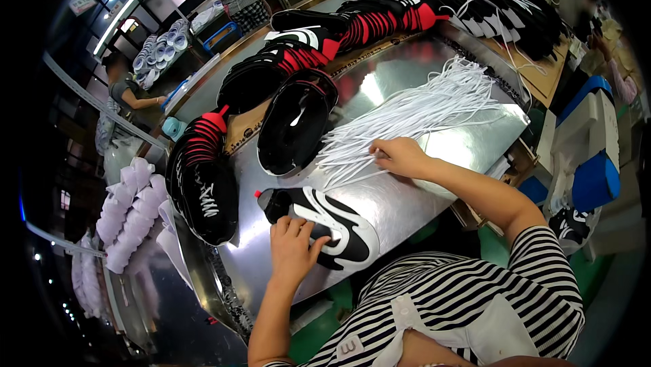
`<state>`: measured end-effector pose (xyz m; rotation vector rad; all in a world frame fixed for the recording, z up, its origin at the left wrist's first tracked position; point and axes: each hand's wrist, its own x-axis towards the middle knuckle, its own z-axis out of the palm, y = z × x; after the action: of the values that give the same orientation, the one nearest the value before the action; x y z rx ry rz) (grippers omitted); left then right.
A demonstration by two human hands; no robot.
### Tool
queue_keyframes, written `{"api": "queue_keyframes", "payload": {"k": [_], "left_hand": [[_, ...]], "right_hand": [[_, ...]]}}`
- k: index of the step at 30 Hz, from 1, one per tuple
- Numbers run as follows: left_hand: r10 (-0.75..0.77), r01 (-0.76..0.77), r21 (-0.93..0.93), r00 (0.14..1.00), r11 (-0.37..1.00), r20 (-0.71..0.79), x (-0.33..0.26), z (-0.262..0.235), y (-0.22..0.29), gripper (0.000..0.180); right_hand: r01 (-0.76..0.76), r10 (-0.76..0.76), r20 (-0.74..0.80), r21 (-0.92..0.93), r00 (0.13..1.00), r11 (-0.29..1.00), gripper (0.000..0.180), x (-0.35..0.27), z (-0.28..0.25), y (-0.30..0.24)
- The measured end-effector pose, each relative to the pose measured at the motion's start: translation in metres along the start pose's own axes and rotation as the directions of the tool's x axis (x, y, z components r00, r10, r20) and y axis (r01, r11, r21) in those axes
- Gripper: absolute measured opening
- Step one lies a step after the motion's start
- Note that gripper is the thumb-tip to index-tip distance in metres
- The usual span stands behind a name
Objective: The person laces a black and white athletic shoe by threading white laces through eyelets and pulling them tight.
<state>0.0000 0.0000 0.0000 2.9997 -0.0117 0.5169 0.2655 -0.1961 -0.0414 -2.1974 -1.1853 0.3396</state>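
A black-and-white shoe upper (363,239) with a small red tab lies on the metal tabletop in front of me. My left hand (293,245) grips its near-left side, thumb at the opening and fingers bent over the edge. Beyond it, a large bundle of white shoelaces (420,106) spreads diagonally across the table. At the near edge of that bundle, my right hand (402,157) has its fingers curled together on a shoelace; the fingertips are partly hidden. A glossy black oval tray (288,133) sits left of the laces.
Nested black-and-red shoe uppers (203,177) line the table's left and far edges. More black uppers with white laces (505,18) pile at the far right. Blue-and-white equipment (593,143) stands to the right. White stacked pieces (129,211) are beyond the left edge. Other people work farther off.
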Motion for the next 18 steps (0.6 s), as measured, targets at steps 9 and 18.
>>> {"api": "queue_keyframes", "payload": {"k": [9, 18], "left_hand": [[-0.055, 0.071, -0.113, 0.988, 0.991, 0.142, 0.007, -0.015, 0.005, 0.029], [-0.103, 0.612, -0.532, 0.707, 0.585, 0.7, 0.012, 0.005, -0.015, 0.034]], "right_hand": [[0.082, -0.041, -0.257, 0.151, 0.966, 0.985, 0.026, 0.072, 0.04, 0.016], [0.327, -0.325, 0.089, -0.009, 0.942, 0.945, 0.012, 0.047, 0.082, -0.027]]}}
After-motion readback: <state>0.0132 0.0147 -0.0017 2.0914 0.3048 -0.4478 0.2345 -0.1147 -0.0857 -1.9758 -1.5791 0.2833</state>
